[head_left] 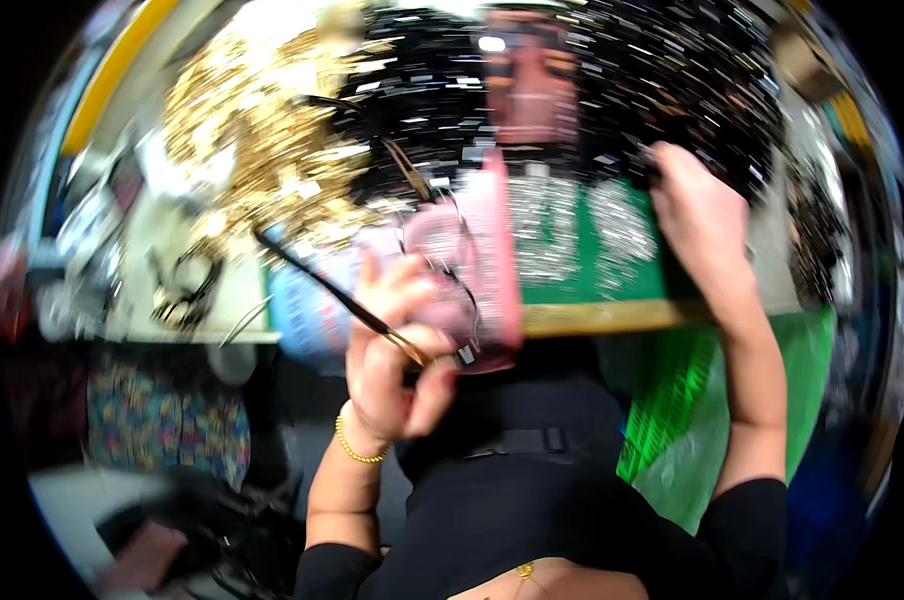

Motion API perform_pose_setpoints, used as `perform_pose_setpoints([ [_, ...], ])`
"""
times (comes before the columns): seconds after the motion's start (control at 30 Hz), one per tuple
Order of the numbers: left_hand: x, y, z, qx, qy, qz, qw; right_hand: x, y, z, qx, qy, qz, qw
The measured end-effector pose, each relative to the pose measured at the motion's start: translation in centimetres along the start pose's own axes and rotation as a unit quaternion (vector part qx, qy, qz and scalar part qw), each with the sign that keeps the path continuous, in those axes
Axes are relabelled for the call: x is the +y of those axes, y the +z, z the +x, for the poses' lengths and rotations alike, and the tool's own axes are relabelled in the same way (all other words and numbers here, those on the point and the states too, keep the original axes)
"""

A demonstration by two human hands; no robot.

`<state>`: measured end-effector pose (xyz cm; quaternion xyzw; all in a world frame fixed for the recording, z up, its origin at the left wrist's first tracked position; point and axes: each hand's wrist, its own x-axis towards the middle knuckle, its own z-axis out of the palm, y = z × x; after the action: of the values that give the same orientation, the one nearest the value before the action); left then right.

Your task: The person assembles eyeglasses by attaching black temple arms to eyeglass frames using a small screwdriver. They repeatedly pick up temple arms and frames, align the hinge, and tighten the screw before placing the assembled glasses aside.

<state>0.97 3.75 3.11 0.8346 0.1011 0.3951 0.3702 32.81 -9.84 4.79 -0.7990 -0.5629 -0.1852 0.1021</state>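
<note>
My left hand (397,350) pinches a pair of eyeglasses (352,305) near one hinge, thumb against fingers. Thin rims and dark temples with gold-coloured parts make up the glasses, which stand tilted over a blue and pink printed sheet or package (317,305). My right hand (702,205) is at the near edge of a heap of shiny black pieces (692,90). Its fingers are curled together, and blur hides what is at their tips. Beside it, silvery small parts (542,235) lie on a green mat (597,285).
A large heap of gold-coloured pieces (272,120) covers the table's left. Between black heaps stands a pinkish, dark-edged box-like thing (532,90). Dark looped items (187,285) lie near the left front edge. A green plastic bag (712,400) hangs below the table at right.
</note>
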Motion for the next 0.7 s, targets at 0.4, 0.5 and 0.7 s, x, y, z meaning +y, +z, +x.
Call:
perform_pose_setpoints([
  [0.4,-5.3,-13.0,3.3,0.138,-0.389,0.43,0.803,5.3,-2.0,-3.5,-0.099,0.344,0.411,0.838],
  [0.5,-8.1,-12.6,2.4,0.171,-0.293,0.593,0.73,7.2,-3.8,-5.6,-0.066,0.37,0.446,0.812],
  [0.7,-9.0,-21.5,-3.4,0.038,-0.213,0.645,0.733,7.6,-5.9,-9.9,-0.052,0.397,0.614,0.68],
])
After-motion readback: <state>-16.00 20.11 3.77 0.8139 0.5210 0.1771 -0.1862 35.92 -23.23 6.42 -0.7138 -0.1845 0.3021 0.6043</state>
